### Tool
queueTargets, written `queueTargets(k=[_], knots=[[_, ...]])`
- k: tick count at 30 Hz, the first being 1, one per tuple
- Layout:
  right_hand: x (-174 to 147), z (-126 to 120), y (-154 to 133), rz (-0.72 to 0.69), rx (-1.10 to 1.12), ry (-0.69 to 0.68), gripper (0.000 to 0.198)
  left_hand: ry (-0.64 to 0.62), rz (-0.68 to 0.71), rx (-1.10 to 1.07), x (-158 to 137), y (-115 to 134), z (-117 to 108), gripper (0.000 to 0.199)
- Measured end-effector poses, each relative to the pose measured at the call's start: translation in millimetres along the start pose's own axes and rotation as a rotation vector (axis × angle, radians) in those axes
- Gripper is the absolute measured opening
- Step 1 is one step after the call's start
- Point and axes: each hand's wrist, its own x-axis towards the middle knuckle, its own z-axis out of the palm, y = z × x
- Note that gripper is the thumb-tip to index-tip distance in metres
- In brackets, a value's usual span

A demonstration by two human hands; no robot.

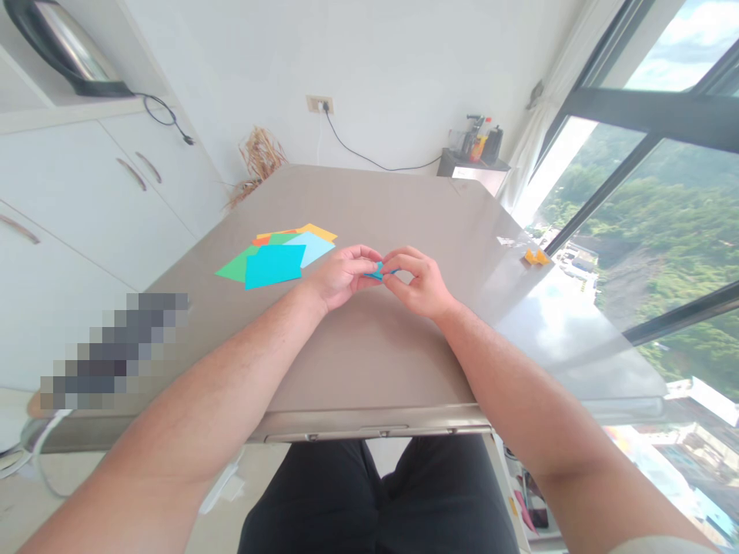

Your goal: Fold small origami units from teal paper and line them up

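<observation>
Both hands meet over the middle of the table, closed on a small folded piece of blue paper (pixel 376 271). My left hand (pixel 345 278) grips its left side between thumb and fingers. On the other side, my right hand (pixel 416 282) pinches it with the fingertips. Most of the paper is hidden by the fingers, so its folded shape cannot be made out. Left of my hands lies a fanned pile of coloured paper sheets, with a turquoise sheet (pixel 275 265) on top and a light blue sheet (pixel 312 248), a green sheet (pixel 232 268) and a yellow-orange sheet (pixel 319 231) showing beneath.
The brown table (pixel 369 362) has a small orange-yellow folded paper piece (pixel 536 257) near its right edge, by the window. A blurred-out dark object (pixel 115 354) lies at the left edge with a white cable (pixel 43 438). Dried stalks (pixel 259 158) stand behind the table.
</observation>
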Motion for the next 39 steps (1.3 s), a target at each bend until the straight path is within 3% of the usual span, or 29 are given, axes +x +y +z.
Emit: queueTargets(k=[4,9,17,21,28,39], knots=[[0,0,-3,0.064,0.009,-0.029,0.016,0.034,-0.015,-0.036,-1,2,1,0.025],[0,1,-2,0.02,-0.008,0.003,0.017,0.064,-0.013,-0.038,0,3,-1,0.019],[-1,6,4,0.011,-0.11,0.084,0.009,0.002,-0.009,-0.055,-1,1,1,0.018],[-2,7,4,0.12,-0.105,0.148,0.008,-0.064,-0.034,-0.029,-1,-2,2,0.026],[0,7,3,0.243,-0.1,0.15,0.011,0.051,0.132,0.098,1,-9,5,0.03],[1,4,5,0.329,-0.135,0.127,0.01,0.092,0.186,0.231,-4,-5,15,0.03]])
